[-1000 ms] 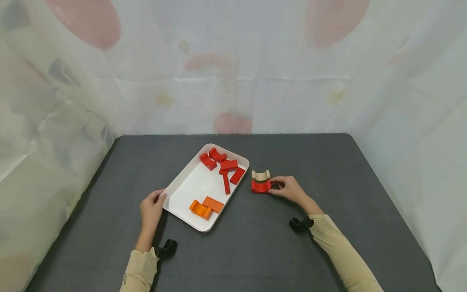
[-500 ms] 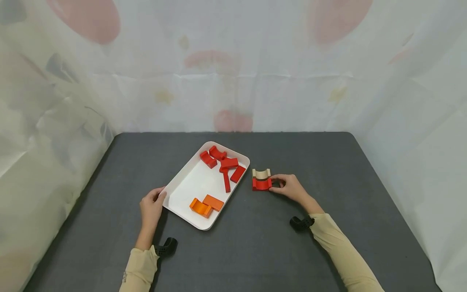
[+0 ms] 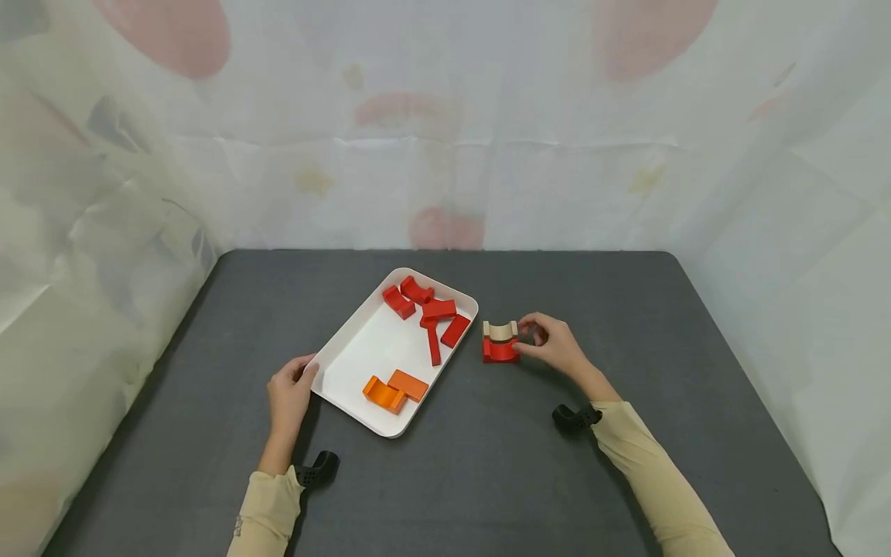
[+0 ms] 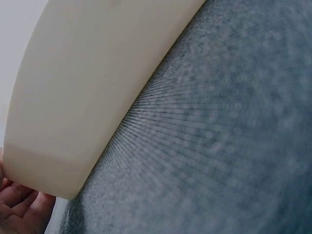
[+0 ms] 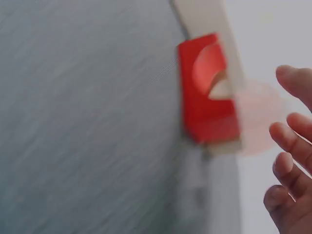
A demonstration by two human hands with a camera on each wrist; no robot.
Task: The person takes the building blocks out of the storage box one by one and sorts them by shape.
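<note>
A red arch block (image 3: 500, 350) lies on the dark table just in front of a beige arch block (image 3: 500, 329), the two touching. My right hand (image 3: 534, 336) sits at their right side; its fingers (image 5: 288, 146) are spread and stand a little apart from the red arch block (image 5: 207, 97). My left hand (image 3: 295, 387) holds the near left edge of the white tray (image 3: 362, 348), thumb on the rim. In the left wrist view the fingers (image 4: 17, 207) lie under the tray wall (image 4: 83, 97).
Several red blocks (image 3: 426, 309) are piled at the tray's far end and two orange blocks (image 3: 393, 387) lie at its near end. The grey table (image 3: 626, 309) is ringed by a pale curtain. Small black wrist mounts (image 3: 574, 418) sit by both sleeves.
My right hand's fingers have lifted off the red arch block and spread, rising toward the beige one. The left hand and tray have stayed put.
</note>
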